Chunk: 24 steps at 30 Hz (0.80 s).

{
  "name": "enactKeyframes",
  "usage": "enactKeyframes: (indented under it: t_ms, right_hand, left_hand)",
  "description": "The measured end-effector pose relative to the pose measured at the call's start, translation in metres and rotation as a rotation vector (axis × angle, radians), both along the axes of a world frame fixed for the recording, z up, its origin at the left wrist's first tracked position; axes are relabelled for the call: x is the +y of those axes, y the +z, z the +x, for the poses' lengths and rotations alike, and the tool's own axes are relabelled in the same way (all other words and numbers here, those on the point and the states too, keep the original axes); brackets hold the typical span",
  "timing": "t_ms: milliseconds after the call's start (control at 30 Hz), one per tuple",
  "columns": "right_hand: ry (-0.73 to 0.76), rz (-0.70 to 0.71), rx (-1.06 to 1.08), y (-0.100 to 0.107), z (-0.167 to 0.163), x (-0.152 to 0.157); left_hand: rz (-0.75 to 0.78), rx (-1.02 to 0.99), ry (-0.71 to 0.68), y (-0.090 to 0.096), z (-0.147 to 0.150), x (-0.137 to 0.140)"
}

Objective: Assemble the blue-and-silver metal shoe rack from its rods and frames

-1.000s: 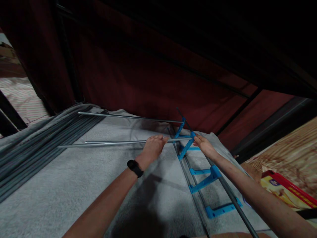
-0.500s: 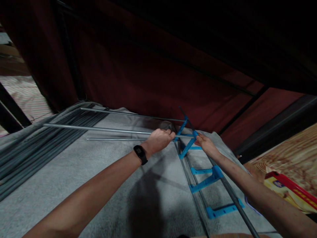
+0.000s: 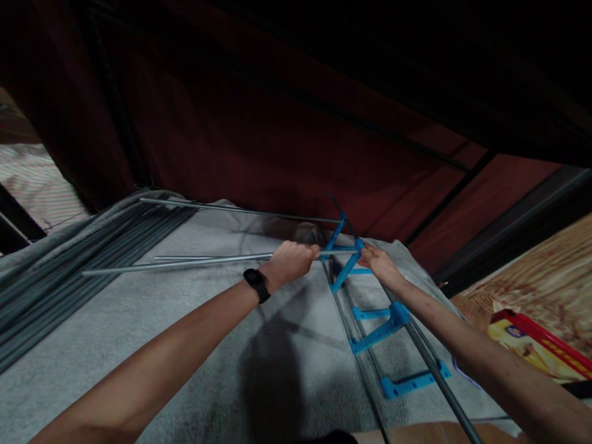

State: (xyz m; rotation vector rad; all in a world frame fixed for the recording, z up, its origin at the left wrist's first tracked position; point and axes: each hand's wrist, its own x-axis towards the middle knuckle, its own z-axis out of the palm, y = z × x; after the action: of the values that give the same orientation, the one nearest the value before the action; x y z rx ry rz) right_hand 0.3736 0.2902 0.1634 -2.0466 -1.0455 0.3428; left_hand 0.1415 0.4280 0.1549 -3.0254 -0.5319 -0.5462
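The left hand [image 3: 295,262] is closed around a rod [image 3: 139,267] above the grey cloth [image 3: 198,333], the rod's left end over the pile [image 3: 92,271] of rods. Its right end meets a blue bracket [image 3: 346,271], gripped at the upper corner by the right hand [image 3: 379,265]. Far right lies a box [image 3: 539,350] (I cannot see inside).

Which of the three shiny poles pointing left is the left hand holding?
The left hand holds the longest-looking pole, reaching farthest left; the upper pole and the middle pole stop sooner.
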Motion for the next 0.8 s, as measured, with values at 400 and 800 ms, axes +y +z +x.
enactKeyframes:
  t_ms: [400,800]
  right_hand:
    - [-0.003,0.010,0.010,-0.001,-0.001,0.001]
    - [-0.030,-0.009,0.024,0.003,-0.003,0.000]
  left_hand:
    - [-0.230,0.100,0.015,0.009,0.010,0.015]
    - [-0.283,0.148,-0.046,0.022,0.014,0.023]
